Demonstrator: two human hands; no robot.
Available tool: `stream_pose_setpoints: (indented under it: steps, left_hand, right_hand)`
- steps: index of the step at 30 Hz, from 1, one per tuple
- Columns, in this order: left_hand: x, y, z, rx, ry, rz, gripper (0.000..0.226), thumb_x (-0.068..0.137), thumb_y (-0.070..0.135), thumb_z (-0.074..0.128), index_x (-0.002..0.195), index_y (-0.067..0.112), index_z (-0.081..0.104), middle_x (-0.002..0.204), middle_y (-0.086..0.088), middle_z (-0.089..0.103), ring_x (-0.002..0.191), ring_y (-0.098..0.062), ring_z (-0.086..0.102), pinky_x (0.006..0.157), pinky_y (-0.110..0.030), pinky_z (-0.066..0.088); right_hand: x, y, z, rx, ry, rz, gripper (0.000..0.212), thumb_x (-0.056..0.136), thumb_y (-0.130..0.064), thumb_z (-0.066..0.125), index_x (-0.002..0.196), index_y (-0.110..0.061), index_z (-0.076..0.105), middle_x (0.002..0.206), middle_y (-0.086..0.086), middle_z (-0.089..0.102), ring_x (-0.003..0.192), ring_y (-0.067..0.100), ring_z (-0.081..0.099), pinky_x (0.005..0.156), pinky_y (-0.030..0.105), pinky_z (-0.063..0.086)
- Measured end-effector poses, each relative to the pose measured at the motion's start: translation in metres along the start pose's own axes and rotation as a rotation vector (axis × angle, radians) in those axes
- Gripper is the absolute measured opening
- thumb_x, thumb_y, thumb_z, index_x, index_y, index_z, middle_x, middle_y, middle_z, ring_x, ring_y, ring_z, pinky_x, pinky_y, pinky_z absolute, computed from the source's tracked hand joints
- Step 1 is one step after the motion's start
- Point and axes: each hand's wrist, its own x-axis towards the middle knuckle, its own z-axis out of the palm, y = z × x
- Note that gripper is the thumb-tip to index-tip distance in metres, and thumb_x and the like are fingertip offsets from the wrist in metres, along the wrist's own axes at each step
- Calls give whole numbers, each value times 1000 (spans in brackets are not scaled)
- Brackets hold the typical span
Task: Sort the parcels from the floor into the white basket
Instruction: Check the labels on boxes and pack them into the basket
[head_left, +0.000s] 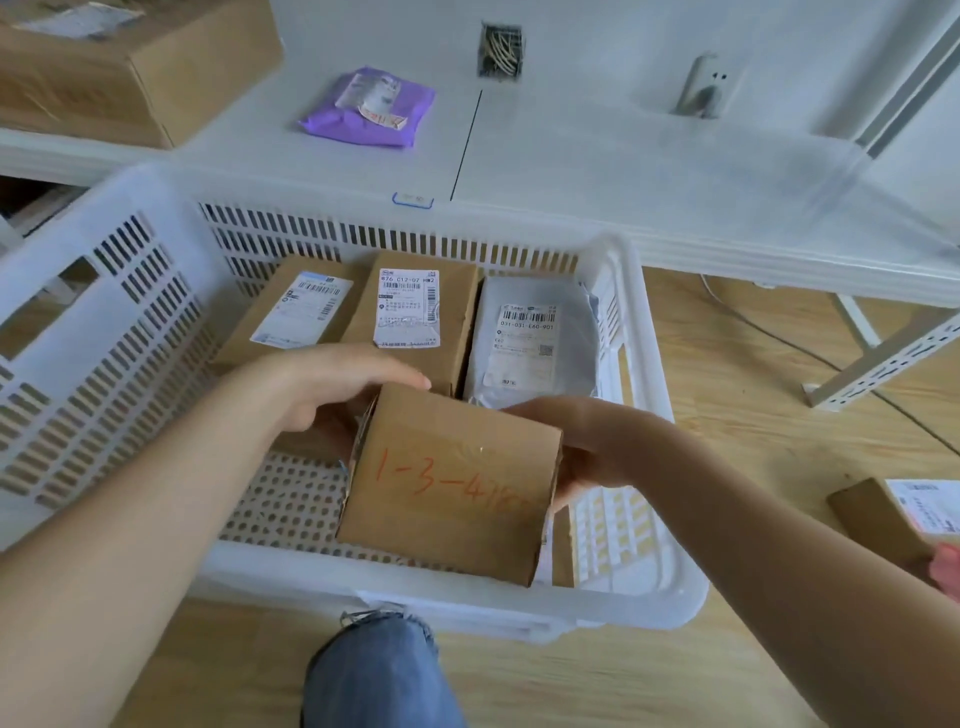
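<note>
A person crouched over a large white slotted plastic basket (660, 395) that stood on a pale wooden floor (727, 395), seen from a camera on their head. Both hands held one small brown cardboard box with "1-3-4" written on it in orange marker (452, 483), just above the near part of the basket. The left hand (332, 389) gripped the box's left end, fingers lying over its top far edge. The right hand (582, 447) gripped the right end, with its fingers curled behind the box and mostly hidden.

Three parcels already lay side by side along the far wall of the basket: a brown cardboard box with a white label on the left (291, 317), a taller brown cardboard box with a white barcode label in the middle (415, 312), and a grey plastic mailer bag with a white label on the right (535, 343). The perforated basket floor nearer the person was bare.

So the sorting looked partly done, with the held box seemingly the fourth to go in. At least one more parcel waited: a brown cardboard box with a white label (883, 519) on the floor at the right edge of view. A purple plastic mailer bag (369, 109) and a big brown carton (130, 67) sat on a white shelf (623, 171) behind the basket.
</note>
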Motion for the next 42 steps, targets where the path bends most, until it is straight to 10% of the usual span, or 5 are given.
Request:
stream_pose_setpoints:
  steps: [7, 15, 28, 37, 42]
  left_hand:
    - [17, -35, 9, -3, -129, -20, 16, 78, 32, 72, 93, 27, 73, 94, -3, 74, 84, -20, 69, 56, -27, 56]
    - [41, -44, 13, 5, -212, -96, 56, 76, 16, 74, 128, 20, 54, 108, -4, 61, 101, -26, 62, 76, -41, 55]
    - [66, -39, 17, 210, -374, -104, 80, 76, 5, 72, 145, 15, 32, 137, -6, 41, 116, -22, 49, 85, -35, 53]
    - [75, -50, 26, 498, -340, -30, 98, 74, 19, 78, 148, 32, 15, 154, 0, 20, 135, -25, 31, 101, -34, 43]
    - [94, -75, 54, 1149, -383, -93, 105, 83, 27, 68, 145, 38, -16, 156, -7, 11, 135, -32, 32, 107, -42, 37]
  right_hand:
    - [38, 15, 25, 113, 6, 36, 48, 80, -27, 66, 121, -14, 45, 120, 21, 55, 102, 36, 62, 86, 54, 52]
    - [70, 22, 31, 89, -92, 63, 27, 83, -21, 67, 100, -25, 46, 110, 10, 56, 101, 28, 62, 83, 49, 54]
    - [80, 28, 32, 61, -128, 3, 80, 85, -14, 65, 146, -35, 18, 134, 4, 44, 115, 26, 51, 95, 52, 48]
    - [93, 30, 39, -160, -125, 1, 94, 85, -17, 65, 145, -43, -2, 149, 1, 27, 130, 27, 38, 104, 40, 41]
    - [94, 49, 54, -906, -164, -103, 79, 91, -21, 55, 149, -20, 1, 143, 13, 40, 123, 20, 44, 88, 20, 45]
